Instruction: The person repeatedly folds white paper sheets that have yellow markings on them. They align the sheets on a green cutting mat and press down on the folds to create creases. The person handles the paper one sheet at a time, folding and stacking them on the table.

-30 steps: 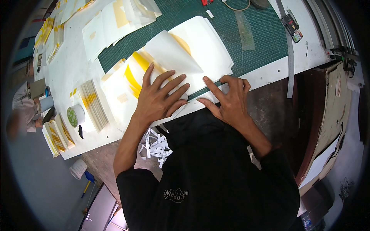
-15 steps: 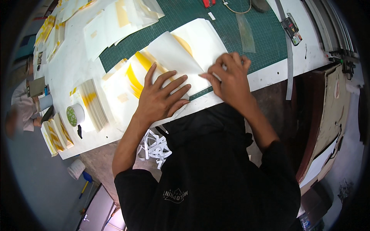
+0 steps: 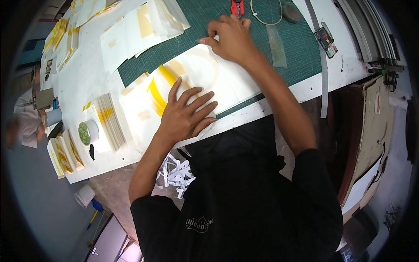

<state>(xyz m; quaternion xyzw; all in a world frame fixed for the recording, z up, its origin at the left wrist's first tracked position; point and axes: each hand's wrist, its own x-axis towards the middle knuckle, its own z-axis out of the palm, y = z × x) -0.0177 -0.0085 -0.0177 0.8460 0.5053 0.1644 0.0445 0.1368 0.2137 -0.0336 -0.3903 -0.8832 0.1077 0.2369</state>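
Observation:
A white printed sheet (image 3: 242, 83) with yellow curved bands lies across the front edge of the table. A pale ring shows faintly on its right half. My left hand (image 3: 187, 109) rests on it, fingers spread flat beside the yellow bands. At the far edge of the sheet, my right hand (image 3: 231, 39) is closed, thumb and forefinger bent together at the paper's edge. The fingertips partly hide what they pinch. Part of the sheet lies over a green cutting mat (image 3: 301, 48).
Loose printed sheets (image 3: 126, 37) lie at the back left. A stack of folded sheets (image 3: 109, 124) and a tape roll (image 3: 88, 132) stand at left. Red-handled pliers (image 3: 237, 8) and a box cutter blade pack (image 3: 326, 39) lie beyond. Paper strips (image 3: 175, 174) hang below the table edge.
My right hand has moved up and left, from the near right part of the sheet to its far edge. The lifted white flap now lies flatter. My left hand stays spread.

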